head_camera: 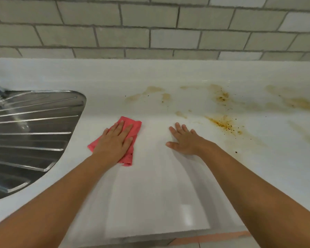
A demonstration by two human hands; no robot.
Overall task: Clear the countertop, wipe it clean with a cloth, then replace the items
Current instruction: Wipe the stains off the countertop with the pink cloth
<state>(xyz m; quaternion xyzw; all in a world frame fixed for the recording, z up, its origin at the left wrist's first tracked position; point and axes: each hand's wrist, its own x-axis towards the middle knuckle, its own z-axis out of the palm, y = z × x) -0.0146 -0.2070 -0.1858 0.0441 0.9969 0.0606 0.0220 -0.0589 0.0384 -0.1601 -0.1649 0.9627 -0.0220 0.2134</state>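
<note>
A folded pink cloth (132, 125) lies flat on the white countertop (150, 185). My left hand (114, 142) presses down on the cloth with straight fingers and covers most of it. To the right, my right hand (183, 139) rests flat on the bare counter with its fingers spread, holding nothing. Yellow-brown stains with dark specks (222, 122) spread over the counter right of my right hand, and more stains (150, 92) lie farther back.
A ribbed steel sink drainboard (30, 133) is set into the counter at the left. A grey tiled wall (150, 29) runs along the back. The counter's front edge (168, 235) lies near the bottom of the view.
</note>
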